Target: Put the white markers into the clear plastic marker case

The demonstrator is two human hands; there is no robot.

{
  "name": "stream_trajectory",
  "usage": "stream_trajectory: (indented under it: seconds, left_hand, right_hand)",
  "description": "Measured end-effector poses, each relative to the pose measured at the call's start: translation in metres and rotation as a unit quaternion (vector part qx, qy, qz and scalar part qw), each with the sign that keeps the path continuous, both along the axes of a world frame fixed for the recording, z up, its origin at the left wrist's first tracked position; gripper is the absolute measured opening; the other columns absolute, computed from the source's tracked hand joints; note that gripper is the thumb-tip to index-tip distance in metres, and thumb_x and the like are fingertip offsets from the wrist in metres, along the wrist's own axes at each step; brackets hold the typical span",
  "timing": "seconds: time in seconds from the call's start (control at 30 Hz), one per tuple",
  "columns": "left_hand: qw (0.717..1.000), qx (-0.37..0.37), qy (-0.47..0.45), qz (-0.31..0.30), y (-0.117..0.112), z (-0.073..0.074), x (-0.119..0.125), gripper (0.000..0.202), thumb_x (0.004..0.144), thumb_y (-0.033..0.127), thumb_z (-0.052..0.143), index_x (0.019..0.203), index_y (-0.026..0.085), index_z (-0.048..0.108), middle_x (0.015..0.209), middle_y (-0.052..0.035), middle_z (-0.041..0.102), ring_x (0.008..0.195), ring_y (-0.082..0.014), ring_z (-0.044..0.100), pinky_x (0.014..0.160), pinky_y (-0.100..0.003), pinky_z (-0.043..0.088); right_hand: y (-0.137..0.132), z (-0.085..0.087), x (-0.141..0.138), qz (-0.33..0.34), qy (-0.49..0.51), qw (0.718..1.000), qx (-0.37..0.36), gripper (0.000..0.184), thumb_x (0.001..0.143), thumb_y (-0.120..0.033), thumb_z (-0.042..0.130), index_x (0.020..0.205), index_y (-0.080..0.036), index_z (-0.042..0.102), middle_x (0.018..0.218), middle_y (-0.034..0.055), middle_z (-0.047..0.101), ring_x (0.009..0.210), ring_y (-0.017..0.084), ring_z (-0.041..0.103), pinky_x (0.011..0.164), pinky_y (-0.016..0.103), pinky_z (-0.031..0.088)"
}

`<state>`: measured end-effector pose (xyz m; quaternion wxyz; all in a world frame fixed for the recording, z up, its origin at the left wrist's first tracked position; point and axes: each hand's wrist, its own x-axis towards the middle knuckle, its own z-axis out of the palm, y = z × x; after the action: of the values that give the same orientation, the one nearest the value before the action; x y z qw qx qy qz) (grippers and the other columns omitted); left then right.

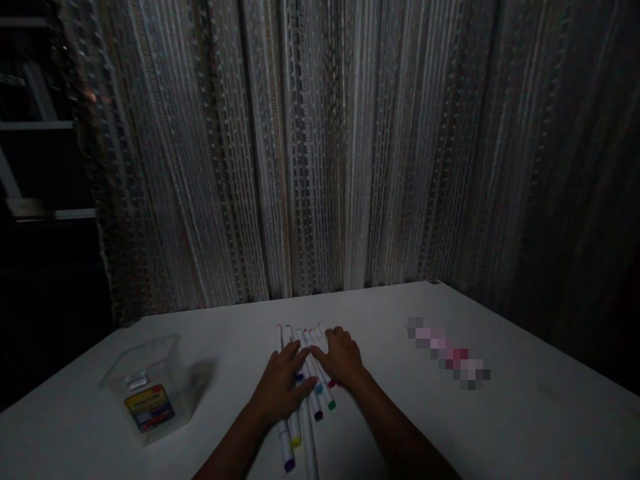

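A group of white markers with coloured ends lies on the white table in front of me, pointing mostly away from me. My left hand rests over the left side of the group, thumb held apart from the fingers. On the right side, my right hand touches the markers, its thumb stretched toward my left hand and its fingers slightly bent. Purple, yellow, black and green ends stick out on the near side. The hands cover the middle of several markers.
A clear plastic box with a colourful label stands at the left of the table. A pixelated pinkish, elongated object lies at the right. Behind the table hangs a patterned curtain. Dark shelving shows at far left. The room is dim.
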<state>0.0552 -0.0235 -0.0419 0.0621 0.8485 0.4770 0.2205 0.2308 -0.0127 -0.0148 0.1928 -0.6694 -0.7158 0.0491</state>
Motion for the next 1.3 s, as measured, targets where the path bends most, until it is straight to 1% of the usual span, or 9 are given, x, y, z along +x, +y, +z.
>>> stream_trajectory:
  seconds: [0.17,0.3,0.37,0.5,0.6,0.83,1.03,1.13,1.3]
  left_hand:
    - [1.0,0.013,-0.003,0.002,-0.002,0.0,0.004,0.058,0.081,0.045,0.05,0.131,0.015,0.044,0.136,-0.0136,0.047,0.126,-0.0261,0.042,0.107,-0.044,0.032]
    - [1.0,0.018,-0.012,0.005,-0.004,0.008,0.003,0.056,0.081,0.048,0.05,0.125,0.014,0.05,0.134,-0.0149,0.048,0.125,-0.0265,0.044,0.106,-0.041,0.035]
    - [1.0,-0.015,0.011,-0.017,-0.011,0.013,0.0,0.063,0.078,0.055,0.051,0.127,0.015,0.049,0.138,-0.0159,0.044,0.128,-0.0288,0.04,0.107,-0.044,0.032]
    - [0.986,-0.083,0.096,-0.105,-0.032,0.015,-0.009,0.091,0.065,0.071,0.055,0.14,0.027,0.028,0.148,-0.0125,0.027,0.135,-0.0351,0.023,0.107,-0.059,0.02]
    - [0.984,-0.074,0.122,-0.104,-0.036,0.008,-0.016,0.087,0.067,0.072,0.05,0.14,0.029,0.027,0.149,-0.0131,0.022,0.136,-0.0366,0.018,0.105,-0.062,0.019]
    - [0.998,0.022,0.044,-0.025,0.009,-0.006,-0.022,0.069,0.078,0.062,0.046,0.134,0.021,0.042,0.144,-0.0163,0.033,0.134,-0.0331,0.027,0.106,-0.052,0.029]
    - [0.999,-0.005,0.049,0.016,0.033,-0.01,-0.019,0.068,0.079,0.061,0.044,0.132,0.018,0.044,0.143,-0.0146,0.037,0.133,-0.0298,0.03,0.107,-0.049,0.027]
    - [0.997,0.005,0.063,0.036,0.039,-0.002,-0.014,0.062,0.083,0.056,0.039,0.132,0.018,0.044,0.14,-0.0139,0.042,0.132,-0.028,0.033,0.107,-0.049,0.026]
    - [0.987,-0.019,0.136,0.089,0.052,0.022,0.002,0.047,0.088,0.047,0.033,0.122,0.023,0.054,0.122,-0.0116,0.058,0.121,-0.0257,0.046,0.1,-0.044,0.031]
  right_hand:
    - [-0.005,-0.004,-0.011,0.05,0.015,0.998,-0.037,0.066,0.078,-0.049,0.05,0.132,-0.012,0.04,0.141,0.0187,0.034,0.131,0.033,0.027,0.103,0.044,0.025]
    - [-0.006,-0.005,-0.008,0.048,0.015,0.997,-0.063,0.072,0.072,-0.044,0.058,0.133,-0.011,0.039,0.142,0.0193,0.032,0.131,0.033,0.026,0.103,0.042,0.026]
    - [-0.006,-0.004,-0.006,0.046,0.013,0.997,-0.056,0.072,0.071,-0.044,0.059,0.132,-0.011,0.04,0.14,0.0197,0.034,0.129,0.033,0.029,0.101,0.042,0.029]
    - [-0.005,-0.004,-0.005,0.03,0.018,0.999,-0.037,0.067,0.073,-0.043,0.058,0.129,-0.01,0.044,0.138,0.0209,0.037,0.127,0.033,0.032,0.101,0.042,0.029]
    - [-0.006,-0.002,-0.005,0.019,0.018,0.999,-0.045,0.066,0.073,-0.044,0.058,0.129,-0.011,0.044,0.139,0.0208,0.036,0.127,0.033,0.032,0.1,0.043,0.029]
    - [-0.01,0.006,-0.004,0.014,0.006,0.999,-0.047,0.056,0.074,-0.047,0.055,0.119,-0.012,0.054,0.129,0.0187,0.047,0.118,0.035,0.041,0.092,0.045,0.036]
    - [-0.01,0.006,-0.004,0.013,-0.003,0.999,-0.041,0.057,0.075,-0.049,0.054,0.118,-0.012,0.054,0.126,0.0195,0.048,0.115,0.035,0.044,0.09,0.045,0.038]
    - [-0.009,0.003,-0.004,0.015,0.003,0.999,-0.036,0.059,0.076,-0.05,0.052,0.12,-0.011,0.053,0.127,0.0196,0.048,0.115,0.034,0.043,0.091,0.045,0.037]
    - [-0.01,-0.002,-0.007,0.044,0.011,0.999,-0.012,0.063,0.077,-0.05,0.052,0.128,-0.016,0.046,0.137,0.0183,0.038,0.128,0.035,0.028,0.1,0.049,0.025]
